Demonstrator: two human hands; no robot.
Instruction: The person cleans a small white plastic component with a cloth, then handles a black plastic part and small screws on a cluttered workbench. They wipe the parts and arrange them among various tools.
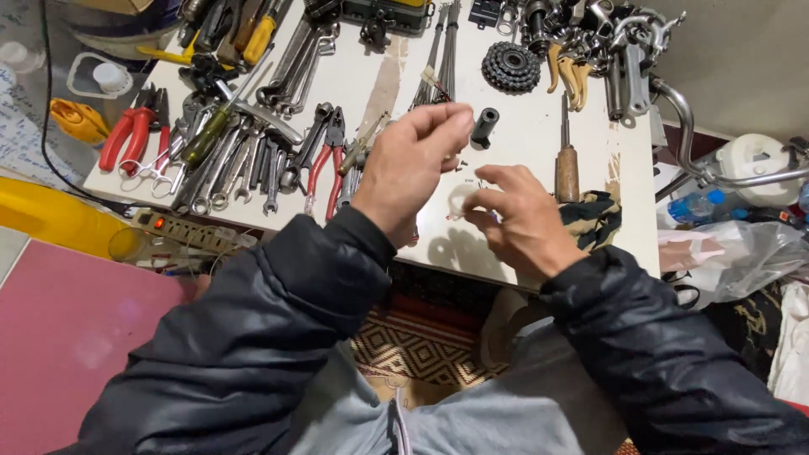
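My left hand (415, 168) is raised over the white table (522, 147), fingers pinched together on something too small to make out. My right hand (522, 217) sits just to its right and lower, fingertips closed on a small clear plastic bag (461, 202). Both hands are over the table's near edge. A short black tube (484, 126) lies just beyond the left fingertips. A wooden-handled screwdriver (567, 160) lies to the right of my right hand.
Several wrenches (244, 164), red-handled pliers (324, 160) and a green screwdriver (206, 135) cover the table's left. A black cog set (511, 66) and metal bicycle parts (602, 42) lie at the back. A power strip (181, 229) hangs at the left edge; plastic bags (733, 253) lie right.
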